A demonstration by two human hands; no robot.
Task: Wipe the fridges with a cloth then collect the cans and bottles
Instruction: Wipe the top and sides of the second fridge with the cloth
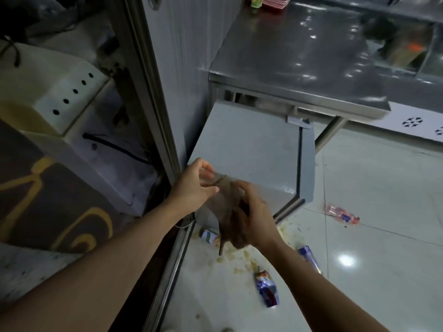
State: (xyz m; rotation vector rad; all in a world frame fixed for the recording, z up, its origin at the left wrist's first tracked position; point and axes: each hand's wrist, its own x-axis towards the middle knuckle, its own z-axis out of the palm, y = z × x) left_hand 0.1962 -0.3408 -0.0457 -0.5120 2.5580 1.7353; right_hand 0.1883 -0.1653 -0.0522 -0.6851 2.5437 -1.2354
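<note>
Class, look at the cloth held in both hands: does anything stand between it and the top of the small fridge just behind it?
Nothing visible does. The cloth, held by the left hand and right hand, hangs just in front of the small fridge, whose top looks bare.

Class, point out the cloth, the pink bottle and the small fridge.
cloth (225, 200), head view, middle of the fabric.
pink bottle (341, 214), head view, its label.
small fridge (244, 144), head view, bare top surface.

Steel table, scattered food crumbs on tiled floor, patterned wall
</note>
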